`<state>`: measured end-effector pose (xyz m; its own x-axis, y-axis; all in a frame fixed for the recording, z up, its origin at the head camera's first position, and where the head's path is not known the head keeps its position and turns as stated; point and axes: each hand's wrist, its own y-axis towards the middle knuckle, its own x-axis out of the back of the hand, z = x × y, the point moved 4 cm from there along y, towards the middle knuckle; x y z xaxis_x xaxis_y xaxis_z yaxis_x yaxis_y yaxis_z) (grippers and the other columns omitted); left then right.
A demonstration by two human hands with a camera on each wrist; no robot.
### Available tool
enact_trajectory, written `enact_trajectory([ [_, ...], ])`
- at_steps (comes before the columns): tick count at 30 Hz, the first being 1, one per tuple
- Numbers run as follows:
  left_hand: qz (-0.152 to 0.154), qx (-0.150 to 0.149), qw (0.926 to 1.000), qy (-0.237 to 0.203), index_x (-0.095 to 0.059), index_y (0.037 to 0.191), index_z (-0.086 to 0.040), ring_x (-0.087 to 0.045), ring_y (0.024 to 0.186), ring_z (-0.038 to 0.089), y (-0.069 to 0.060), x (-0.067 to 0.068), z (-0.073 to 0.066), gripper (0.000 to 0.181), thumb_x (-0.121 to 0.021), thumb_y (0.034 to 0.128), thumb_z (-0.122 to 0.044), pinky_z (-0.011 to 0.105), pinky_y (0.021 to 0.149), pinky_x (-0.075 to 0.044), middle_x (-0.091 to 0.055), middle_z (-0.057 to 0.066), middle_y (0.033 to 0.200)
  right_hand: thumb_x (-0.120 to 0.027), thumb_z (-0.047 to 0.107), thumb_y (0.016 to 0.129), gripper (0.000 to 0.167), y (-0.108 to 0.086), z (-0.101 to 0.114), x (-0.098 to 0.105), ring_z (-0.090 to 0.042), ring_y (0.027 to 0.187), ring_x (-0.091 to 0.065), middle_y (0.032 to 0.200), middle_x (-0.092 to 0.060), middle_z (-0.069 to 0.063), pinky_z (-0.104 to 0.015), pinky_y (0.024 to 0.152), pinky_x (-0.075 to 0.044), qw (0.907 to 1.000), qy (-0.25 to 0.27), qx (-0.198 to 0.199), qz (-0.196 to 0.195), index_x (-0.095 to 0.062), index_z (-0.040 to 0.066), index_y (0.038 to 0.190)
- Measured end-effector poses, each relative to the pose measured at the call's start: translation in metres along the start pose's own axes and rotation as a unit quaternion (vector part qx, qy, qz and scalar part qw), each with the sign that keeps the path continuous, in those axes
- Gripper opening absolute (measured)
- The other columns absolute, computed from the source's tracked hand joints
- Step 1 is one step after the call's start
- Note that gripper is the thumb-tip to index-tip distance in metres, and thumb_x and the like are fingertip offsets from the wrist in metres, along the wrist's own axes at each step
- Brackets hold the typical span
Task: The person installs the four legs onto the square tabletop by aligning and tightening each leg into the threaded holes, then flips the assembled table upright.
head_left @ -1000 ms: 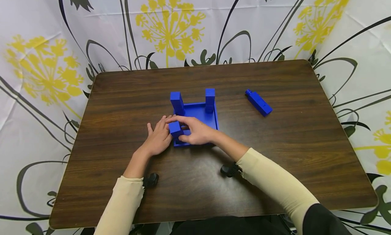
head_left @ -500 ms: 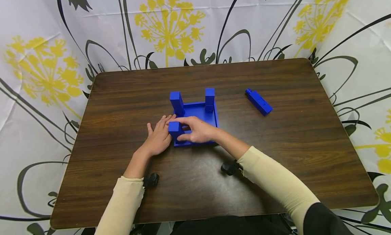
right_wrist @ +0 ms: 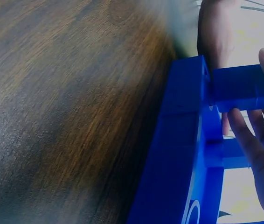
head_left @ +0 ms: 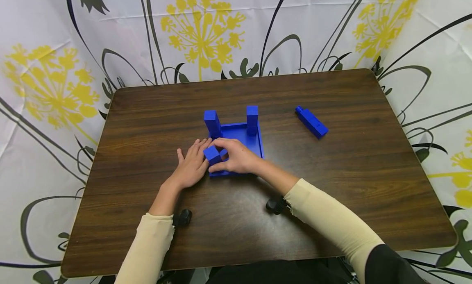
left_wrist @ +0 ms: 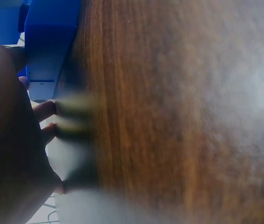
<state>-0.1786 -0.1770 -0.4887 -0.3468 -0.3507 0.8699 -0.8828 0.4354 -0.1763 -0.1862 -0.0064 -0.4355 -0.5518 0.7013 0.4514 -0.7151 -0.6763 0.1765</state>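
The right hand (head_left: 237, 156) pinches a blue leg (head_left: 212, 154) between thumb and fingers, left of centre in the head view; the leg is smooth and square-sectioned, its top askew to the shallow blue tray (head_left: 252, 143) beneath. The left hand (head_left: 191, 166), fingers extended, rests beside the tray's left edge. Two matching posts (head_left: 252, 120) stand at its far corners. Right of centre, a knob-ended blue piece (head_left: 312, 123) lies on the worktop (head_left: 350, 177).

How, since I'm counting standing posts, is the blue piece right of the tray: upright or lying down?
Lying down: the blue piece rests along its long side on the table, apart from the tray.
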Motion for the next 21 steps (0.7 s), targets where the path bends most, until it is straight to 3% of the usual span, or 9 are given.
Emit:
enact_trajectory([
  [5, 0.0, 0.0, 1.0, 0.001, -0.01, 0.159, -0.025, -0.003, 0.149, 0.03, 0.0003, -0.0007, 0.001, 0.059, -0.029, 0.1059, -0.04, 0.073, 0.103, 0.01, -0.014, 0.007, 0.163, -0.084, 0.019, 0.079, 0.05, -0.0006, 0.0006, -0.0012, -0.013, 0.1, -0.058, 0.111, -0.062, -0.003, -0.025, 0.081, -0.053, 0.9998, -0.018, 0.008, 0.004, -0.062, 0.005, 0.121],
  [12, -0.009, -0.006, 0.9999, -0.002, -0.014, 0.159, -0.022, -0.004, 0.149, 0.032, 0.0006, 0.0006, -0.001, 0.057, -0.031, 0.1058, -0.037, 0.074, 0.102, 0.01, -0.016, 0.009, 0.162, -0.08, 0.008, 0.081, 0.058, -0.001, -0.0029, 0.0, -0.019, 0.118, -0.057, 0.135, -0.056, -0.01, -0.034, 0.097, -0.047, 0.9993, 0.023, -0.004, 0.028, -0.055, 0.004, 0.134],
  [18, -0.003, -0.005, 1.0, 0.005, -0.015, 0.159, -0.019, -0.004, 0.149, 0.032, 0.0009, -0.0006, 0.0001, 0.058, -0.032, 0.1049, -0.032, 0.074, 0.102, 0.01, -0.015, 0.009, 0.162, -0.073, -0.004, 0.083, 0.058, -0.001, -0.0028, -0.0016, -0.018, 0.128, -0.051, 0.139, -0.052, -0.013, -0.029, 0.102, -0.042, 0.9948, 0.084, -0.013, 0.055, -0.052, 0.001, 0.137],
  [21, -0.004, -0.006, 1.0, 0.003, -0.015, 0.159, -0.022, -0.004, 0.149, 0.032, 0.0015, -0.0005, -0.0004, 0.057, -0.032, 0.1054, -0.033, 0.074, 0.102, 0.01, -0.015, 0.008, 0.162, -0.072, -0.004, 0.085, 0.055, -0.0009, -0.0021, -0.0019, -0.017, 0.123, -0.055, 0.134, -0.056, -0.013, -0.025, 0.101, -0.042, 0.9948, 0.08, -0.015, 0.061, -0.052, 0.0, 0.136],
])
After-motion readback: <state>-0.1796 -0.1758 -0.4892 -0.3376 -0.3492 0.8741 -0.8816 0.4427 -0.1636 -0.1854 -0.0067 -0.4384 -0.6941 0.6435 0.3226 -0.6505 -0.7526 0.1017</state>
